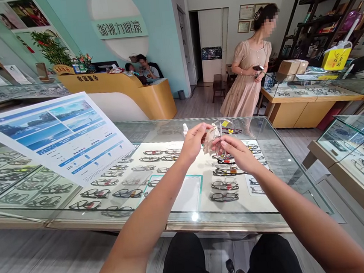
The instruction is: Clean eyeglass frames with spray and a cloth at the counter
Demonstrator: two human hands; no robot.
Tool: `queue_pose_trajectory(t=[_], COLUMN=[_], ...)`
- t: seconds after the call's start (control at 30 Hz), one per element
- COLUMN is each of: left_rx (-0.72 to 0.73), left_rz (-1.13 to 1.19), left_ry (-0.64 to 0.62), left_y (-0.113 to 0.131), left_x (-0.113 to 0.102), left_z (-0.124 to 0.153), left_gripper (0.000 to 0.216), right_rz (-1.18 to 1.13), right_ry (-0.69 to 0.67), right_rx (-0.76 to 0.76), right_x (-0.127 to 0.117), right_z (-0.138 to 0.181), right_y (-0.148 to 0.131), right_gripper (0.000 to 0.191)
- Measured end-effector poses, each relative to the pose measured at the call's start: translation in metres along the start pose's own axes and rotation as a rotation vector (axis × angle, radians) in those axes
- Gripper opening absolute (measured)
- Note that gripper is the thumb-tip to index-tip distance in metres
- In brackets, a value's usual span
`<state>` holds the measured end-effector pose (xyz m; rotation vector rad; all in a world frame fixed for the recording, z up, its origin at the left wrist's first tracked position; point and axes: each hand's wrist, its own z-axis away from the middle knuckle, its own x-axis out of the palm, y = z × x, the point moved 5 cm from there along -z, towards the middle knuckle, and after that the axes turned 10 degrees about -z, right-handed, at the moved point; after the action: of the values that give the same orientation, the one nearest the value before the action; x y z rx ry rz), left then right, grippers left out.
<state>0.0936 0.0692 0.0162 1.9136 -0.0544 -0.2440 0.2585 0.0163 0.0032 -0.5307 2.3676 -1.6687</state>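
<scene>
Head view, and the action sits just right of centre: the left hand (pixel 195 143) has its grip pinching a crumpled beige cloth (pixel 213 134), and opposite it the right hand (pixel 239 150) has its grip pinched on a thin-rimmed pair of glasses (pixel 220 151). Cloth and glasses meet between the two hands, up above the far part of the glass tabletop (pixel 162 134); whether the left fingers also press a lens through the fabric, I cannot tell. Just behind the left hand stands a small white bottle (pixel 185 129). Under the glass, rows of display frames (pixel 223 186) spread across the middle, with a teal-edged white board (pixel 187 191) among them at lower centre. Over on the left of the frame, a printed sheet (pixel 56 135) with blue bands slants above the display. Upper right, a person in a beige dress (pixel 250 74) stands, head turned to the right, holding a dark object (pixel 258 68). Upper centre, a yellow reception desk (pixel 152 98) curves before a seated person (pixel 151 72).
</scene>
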Motion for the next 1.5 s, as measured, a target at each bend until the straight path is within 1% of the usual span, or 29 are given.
queue_pose_trajectory(t=[0.1, 0.17, 0.27, 0.33, 0.43, 0.53, 0.67, 0.8, 0.97, 1.07, 1.17, 1.27, 1.5], left_rx=[0.026, 0.008, -0.08, -0.127, -0.141, -0.167, -0.194, -0.195, -0.106, -0.061, -0.03, -0.009, 0.056], left_rz=[0.0, 0.086, 0.225, 0.252, 0.224, 0.23, 0.331, 0.408, 0.339, 0.249, 0.193, 0.188, 0.193], left_ry=[-0.006, -0.046, -0.105, -0.172, -0.305, -0.382, -0.358, -0.341, -0.336, -0.296, -0.246, -0.219, -0.189], left_y=[0.0, -0.002, -0.01, -0.013, -0.012, -0.01, -0.009, -0.008, 0.001, 0.004, 0.006, 0.007, 0.007], left_x=[0.002, 0.005, 0.008, 0.011, 0.017, 0.023, 0.028, 0.031, 0.028, 0.024, 0.021, 0.022, 0.024], left_z=[0.0, 0.0, 0.0, 0.0, 0.004, 0.008, 0.01, 0.01, 0.01, 0.01, 0.01, 0.012, 0.014], left_gripper=[0.051, 0.056, 0.065, 0.064, 0.051, 0.053, 0.061, 0.063, 0.059, 0.055, 0.054, 0.053, 0.053], right_rz=[-0.002, 0.0, 0.017, 0.027, 0.042, 0.041, 0.032, -0.003, 0.004, 0.016, 0.02, 0.006, -0.057], right_ry=[-0.013, -0.022, -0.045, -0.06, -0.065, -0.063, -0.066, -0.075, -0.085, -0.094, -0.099, -0.093, -0.157], right_rx=[0.0, -0.009, -0.026, -0.031, -0.038, -0.035, -0.019, -0.003, 0.03, 0.029, 0.06, 0.082, 0.084], right_x=[0.0, -0.001, 0.0, 0.0, -0.002, -0.003, -0.002, -0.001, -0.002, -0.003, -0.004, -0.004, 0.005], right_z=[0.0, -0.001, -0.001, 0.0, 0.0, -0.001, -0.002, -0.001, -0.001, -0.002, -0.002, -0.002, 0.0], right_y=[0.001, 0.0, -0.001, -0.002, -0.002, -0.001, 0.002, 0.002, 0.002, 0.003, 0.007, 0.008, 0.001], right_gripper=[0.044, 0.044, 0.043, 0.042, 0.041, 0.042, 0.041, 0.037, 0.038, 0.041, 0.041, 0.04, 0.039])
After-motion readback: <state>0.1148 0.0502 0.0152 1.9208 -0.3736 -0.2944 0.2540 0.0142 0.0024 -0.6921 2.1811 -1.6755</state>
